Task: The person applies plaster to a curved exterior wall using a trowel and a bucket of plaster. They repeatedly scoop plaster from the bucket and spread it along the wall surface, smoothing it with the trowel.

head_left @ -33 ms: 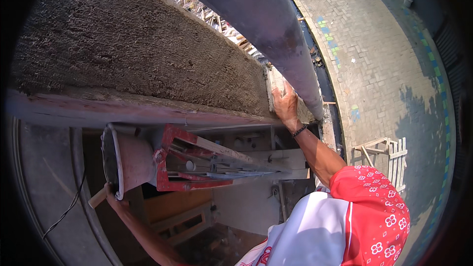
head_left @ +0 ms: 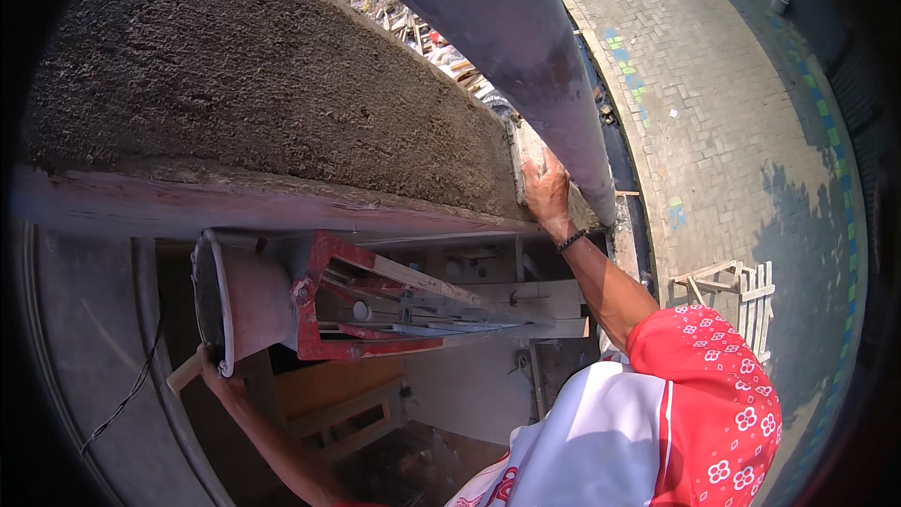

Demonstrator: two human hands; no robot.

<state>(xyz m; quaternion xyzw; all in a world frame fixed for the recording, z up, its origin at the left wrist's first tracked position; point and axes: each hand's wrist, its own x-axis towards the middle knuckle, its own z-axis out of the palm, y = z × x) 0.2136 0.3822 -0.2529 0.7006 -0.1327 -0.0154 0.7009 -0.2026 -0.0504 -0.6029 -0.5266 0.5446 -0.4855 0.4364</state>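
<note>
My right hand (head_left: 547, 192), a dark bracelet at its wrist, rests with bent fingers on a pale flat board (head_left: 531, 146). That board lies at the right end of a wall top coated in rough grey mortar (head_left: 272, 84), close beside a thick dark pole (head_left: 530, 56). Low on the left, my left hand (head_left: 218, 374) is closed at the rim of a mortar-stained bucket (head_left: 251, 299). From this hand sticks a short wooden handle (head_left: 185, 373); whatever it belongs to is hidden. The bucket is tipped in this view, its inside dark.
Next to the bucket stands a red-topped ladder (head_left: 324, 272), its rails running down below the wall. A paved lane (head_left: 694, 122) lies far below on the right, with a slatted wooden frame (head_left: 751, 305). Black cable (head_left: 141, 380) hangs at the left. Rubble (head_left: 413, 23) lies beyond the wall.
</note>
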